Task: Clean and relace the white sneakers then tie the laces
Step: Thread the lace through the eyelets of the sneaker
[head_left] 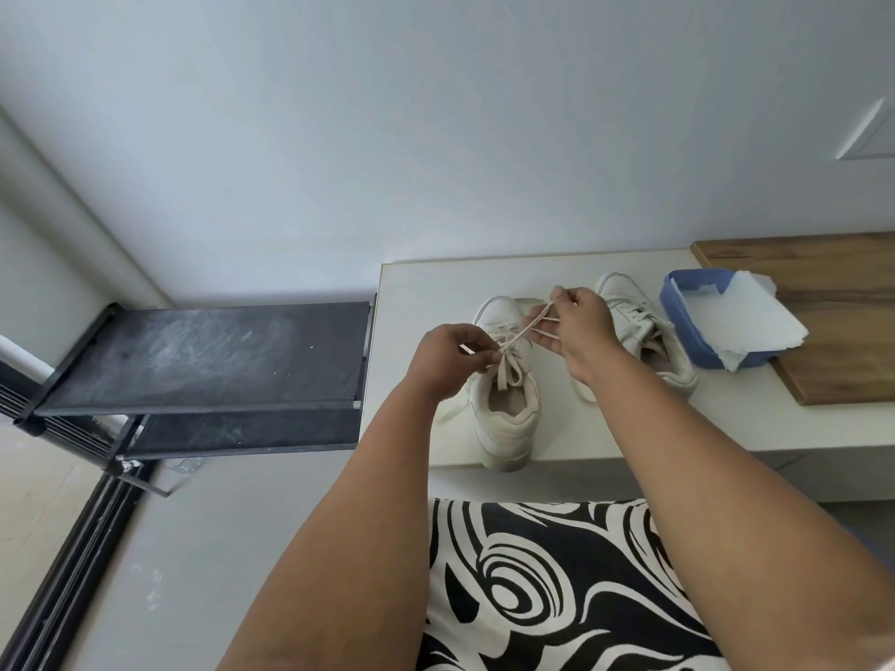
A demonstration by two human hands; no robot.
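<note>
Two white sneakers stand on a low white bench (421, 302), toes toward the wall. The near sneaker (508, 414) lies under both hands, its heel at the bench's front edge. Its cream lace (525, 326) crosses in a knot above the tongue. My left hand (448, 355) pinches one lace strand on the left of the knot. My right hand (576, 322) pinches a lace loop and pulls it up toward the right. The second sneaker (649, 341) stands to the right, partly hidden behind my right hand and wrist.
A blue tub (678, 322) with crumpled white paper (746, 322) sits right of the sneakers, partly on a wooden board (833, 331). A black shoe rack (208, 355) stands left of the bench. A black-and-white patterned cloth (547, 583) lies below my arms.
</note>
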